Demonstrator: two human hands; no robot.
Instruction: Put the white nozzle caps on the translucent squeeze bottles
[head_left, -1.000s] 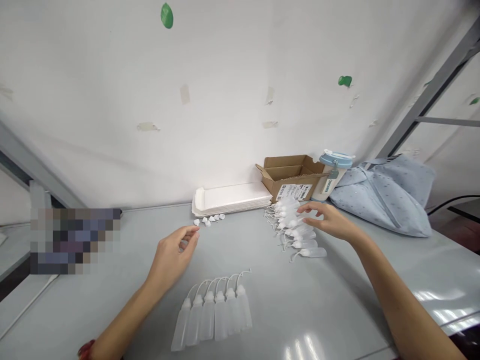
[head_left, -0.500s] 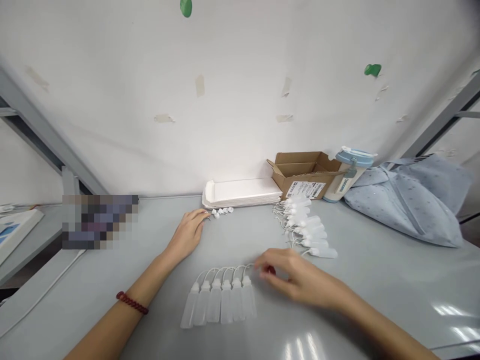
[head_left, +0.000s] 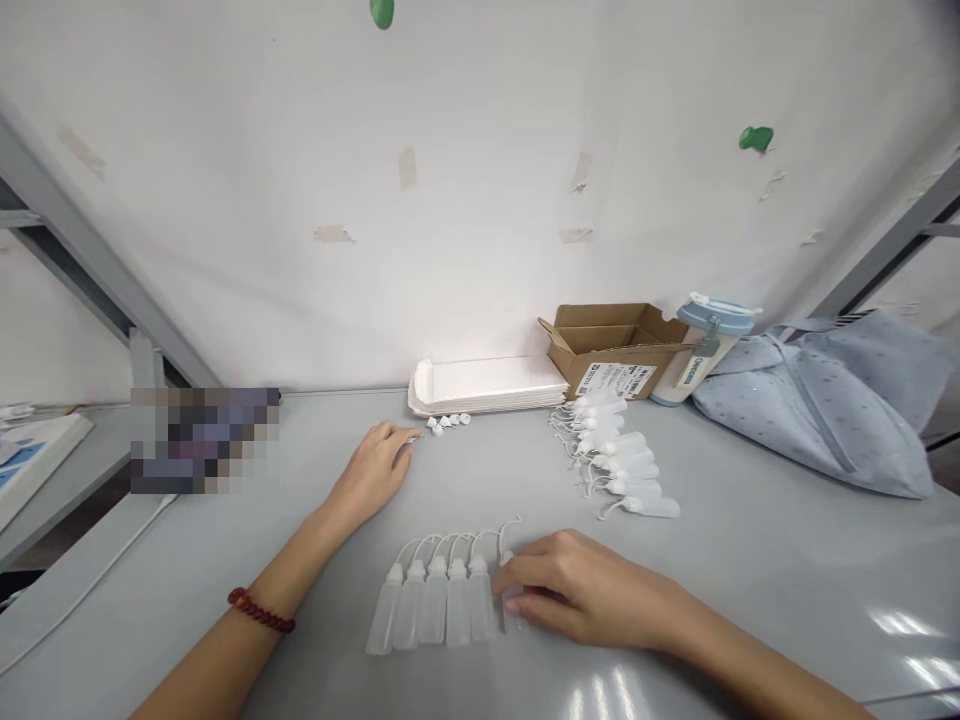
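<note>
In the head view, my right hand (head_left: 566,590) is closed around the rightmost white plastic squeeze bottle (head_left: 513,565), covering part of its body. That bottle lies slightly apart from a row of several like it (head_left: 433,605), each with a thin curved cap strap at its neck. Farther back, my left hand (head_left: 375,465) rests on the table with its fingers bent together. A small white cap (head_left: 412,439) shows partly at its fingertips. Just beyond them lie several small white conical caps (head_left: 448,422).
A pile of more squeeze bottles (head_left: 622,465) lies on the right of the grey table (head_left: 300,440). Behind stand a stack of white trays (head_left: 487,380), an open cardboard box (head_left: 615,365), a blue-lidded tumbler (head_left: 697,360) and a pale blue cloth bag (head_left: 810,410). A cable (head_left: 82,595) runs along the left.
My right hand has moved down from the strap of the rightmost bottle onto its body. That bottle now sits a bit right of the row, its strap end free. My left hand has hardly moved.
</note>
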